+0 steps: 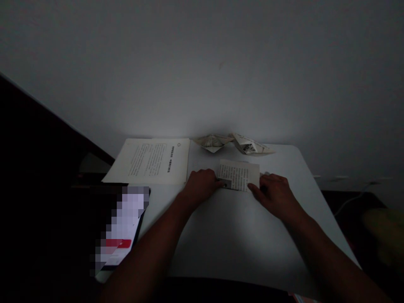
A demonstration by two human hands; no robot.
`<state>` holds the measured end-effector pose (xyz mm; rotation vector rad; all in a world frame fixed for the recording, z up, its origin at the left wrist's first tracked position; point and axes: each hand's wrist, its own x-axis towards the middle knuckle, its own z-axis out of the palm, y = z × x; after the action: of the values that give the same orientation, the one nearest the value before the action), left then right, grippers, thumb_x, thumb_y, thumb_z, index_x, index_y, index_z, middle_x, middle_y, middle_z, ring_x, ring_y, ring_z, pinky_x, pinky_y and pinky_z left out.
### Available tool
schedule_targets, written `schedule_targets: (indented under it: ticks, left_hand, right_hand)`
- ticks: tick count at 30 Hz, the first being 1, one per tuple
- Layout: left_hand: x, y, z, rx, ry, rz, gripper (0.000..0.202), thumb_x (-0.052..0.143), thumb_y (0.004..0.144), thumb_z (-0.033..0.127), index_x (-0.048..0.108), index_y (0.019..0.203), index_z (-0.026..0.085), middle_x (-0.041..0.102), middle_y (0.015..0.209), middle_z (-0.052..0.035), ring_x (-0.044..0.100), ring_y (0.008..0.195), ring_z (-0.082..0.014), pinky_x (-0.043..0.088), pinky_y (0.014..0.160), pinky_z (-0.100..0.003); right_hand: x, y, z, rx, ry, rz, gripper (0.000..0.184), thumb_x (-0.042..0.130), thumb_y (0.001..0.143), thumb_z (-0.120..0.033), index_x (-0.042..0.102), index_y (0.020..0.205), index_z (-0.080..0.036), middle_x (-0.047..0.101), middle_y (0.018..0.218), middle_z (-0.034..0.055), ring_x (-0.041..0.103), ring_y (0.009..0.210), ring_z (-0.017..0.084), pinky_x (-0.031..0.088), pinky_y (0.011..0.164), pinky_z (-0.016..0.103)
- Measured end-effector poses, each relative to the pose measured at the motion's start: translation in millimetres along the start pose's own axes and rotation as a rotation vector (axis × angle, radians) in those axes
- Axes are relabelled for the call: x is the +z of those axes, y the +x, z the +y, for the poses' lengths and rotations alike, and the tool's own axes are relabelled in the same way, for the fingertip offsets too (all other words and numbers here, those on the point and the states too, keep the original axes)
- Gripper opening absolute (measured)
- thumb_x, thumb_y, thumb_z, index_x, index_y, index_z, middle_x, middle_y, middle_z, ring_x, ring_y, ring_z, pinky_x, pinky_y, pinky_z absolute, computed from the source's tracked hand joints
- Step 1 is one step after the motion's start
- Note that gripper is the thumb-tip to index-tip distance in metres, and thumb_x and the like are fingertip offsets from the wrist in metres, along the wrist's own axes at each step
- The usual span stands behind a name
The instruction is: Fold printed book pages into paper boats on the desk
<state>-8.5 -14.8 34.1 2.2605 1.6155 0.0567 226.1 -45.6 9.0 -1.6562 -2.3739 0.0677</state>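
- Paper (238, 173), one, folded and printed: between both hands above the table (221, 244), in front of the boats; underside hidden.
- Left hand (203, 183): pinching the paper's left edge, thumb on top, fingers curled; fingertips hidden.
- Right hand (275, 191): pinching the right edge likewise; fingertips hidden.
- Boats (213, 143), two, paper: by the wall (202, 75).
- Sheets (148, 162), printed: text too small to read.
- Tablet (126, 231): screen partly pixelated.
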Motion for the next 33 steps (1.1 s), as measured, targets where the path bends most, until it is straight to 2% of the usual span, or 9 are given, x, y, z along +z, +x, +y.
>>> schedule_targets:
  ticks: [9, 11, 13, 15, 19, 22, 28, 33]
  left_hand:
    - [-2.8, -2.4, 5.3, -0.031, 0.044, -0.039, 0.036, 0.051, 0.084, 0.046, 0.067, 0.086, 0.014, 0.07, 0.089, -0.0127, 0.065, 0.083, -0.0252, 0.046, 0.072, -0.033]
    - [-2.9, -1.3, 5.3, -0.046, 0.034, -0.057, 0.036, 0.052, 0.083, 0.046, 0.067, 0.086, 0.013, 0.07, 0.09, -0.0126, 0.065, 0.083, -0.0249, 0.046, 0.073, -0.033]
    - [-2.7, 0.3, 4.7, -0.048, 0.013, -0.062, 0.036, 0.053, 0.082, 0.046, 0.067, 0.086, 0.014, 0.07, 0.09, -0.0122, 0.065, 0.082, -0.0247, 0.046, 0.071, -0.032]
    - [-2.5, 1.3, 4.0, -0.041, -0.006, -0.059, 0.035, 0.053, 0.082, 0.046, 0.067, 0.086, 0.014, 0.07, 0.088, -0.0118, 0.065, 0.08, -0.0247, 0.047, 0.07, -0.032]
    - [-3.2, 0.4, 3.7, -0.047, -0.016, -0.052, 0.034, 0.054, 0.081, 0.045, 0.067, 0.087, 0.014, 0.07, 0.084, -0.0114, 0.065, 0.079, -0.0248, 0.047, 0.069, -0.032]
    - [-4.8, -0.7, 4.0, -0.06, -0.019, -0.064, 0.033, 0.055, 0.081, 0.044, 0.067, 0.088, 0.014, 0.07, 0.086, -0.0118, 0.065, 0.081, -0.0246, 0.048, 0.07, -0.031]
    - [-7.6, 1.0, 4.7, -0.062, -0.016, -0.072, 0.039, 0.053, 0.081, 0.05, 0.067, 0.083, 0.014, 0.07, 0.086, -0.0139, 0.065, 0.084, -0.0273, 0.049, 0.07, -0.033]
    - [-10.6, 2.7, 6.4, -0.079, -0.019, -0.088, 0.035, 0.057, 0.078, 0.048, 0.067, 0.083, 0.015, 0.07, 0.087, -0.0134, 0.066, 0.083, -0.027, 0.05, 0.07, -0.033]
  right_hand:
    - [-1.0, 0.2, 0.2, 0.064, 0.039, 0.027, 0.038, 0.051, 0.084, -0.047, 0.05, 0.058, -0.02, 0.056, 0.061, 0.0016, 0.052, 0.062, 0.018, 0.036, 0.066, 0.033]
    - [-2.2, -0.8, -1.3, 0.113, 0.058, 0.108, 0.033, 0.057, 0.08, -0.05, 0.055, 0.068, -0.019, 0.058, 0.067, 0.0024, 0.054, 0.066, 0.019, 0.038, 0.067, 0.034]
    - [-5.3, -2.5, -6.7, 0.122, 0.037, 0.258, 0.033, 0.061, 0.077, -0.049, 0.059, 0.085, -0.018, 0.061, 0.079, 0.0057, 0.056, 0.074, 0.022, 0.039, 0.071, 0.036]
    - [-9.8, -4.2, -16.3, 0.052, -0.021, 0.406, 0.034, 0.063, 0.078, -0.044, 0.059, 0.099, -0.017, 0.061, 0.09, 0.0092, 0.055, 0.086, 0.025, 0.039, 0.078, 0.04]
    - [-15.4, -6.4, -40.0, -0.16, -0.051, 0.483, 0.024, 0.061, 0.082, -0.028, 0.062, 0.105, -0.021, 0.061, 0.094, 0.0085, 0.052, 0.089, 0.023, 0.037, 0.083, 0.041]
    - [-11.5, -5.6, -52.6, -0.258, -0.035, 0.455, 0.022, 0.061, 0.082, -0.025, 0.064, 0.104, -0.024, 0.062, 0.097, 0.0072, 0.05, 0.092, 0.023, 0.035, 0.086, 0.042]
    - [4.2, 2.9, -57.0, -0.369, -0.043, 0.187, 0.025, 0.056, 0.085, -0.024, 0.064, 0.109, -0.023, 0.064, 0.096, 0.0063, 0.048, 0.092, 0.022, 0.031, 0.092, 0.043]
    - [6.2, 8.7, -51.2, -0.394, -0.081, 0.144, 0.021, 0.05, 0.089, -0.027, 0.066, 0.103, -0.024, 0.063, 0.087, 0.005, 0.047, 0.087, 0.021, 0.03, 0.092, 0.041]
